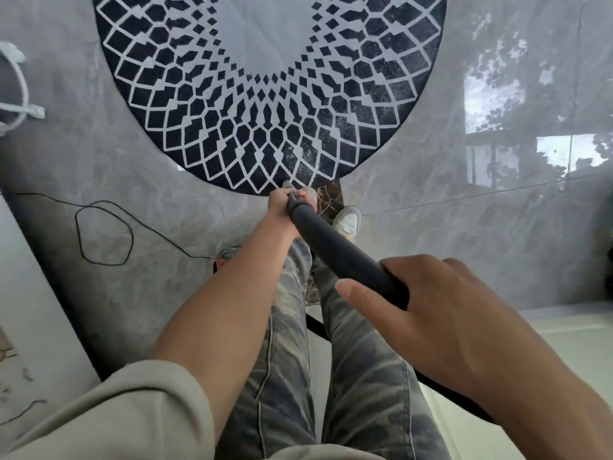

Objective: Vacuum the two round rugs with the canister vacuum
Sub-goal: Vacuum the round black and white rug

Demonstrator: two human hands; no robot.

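A round rug (pixel 268 94) with a black and white diamond pattern lies on the grey floor ahead of me. The dark grey vacuum wand (pixel 335 247) runs from my lap down toward the rug's near edge. My left hand (pixel 282 204) grips the wand's lower end, right at the rug's rim. My right hand (pixel 428 307) holds the upper end, fingers wrapped round it and thumb along the tube. A black hose (pixel 444 390) trails back from under my right wrist. The nozzle is hidden behind my left hand. A red part of the canister (pixel 220 260) peeks out beside my left forearm.
A thin black cord (pixel 102 234) loops over the floor at left. A white round object (pixel 16 91) sits at the far left edge. My white shoes (pixel 346 220) stand just short of the rug. Glossy tiles (pixel 497 210) reflect a window at right.
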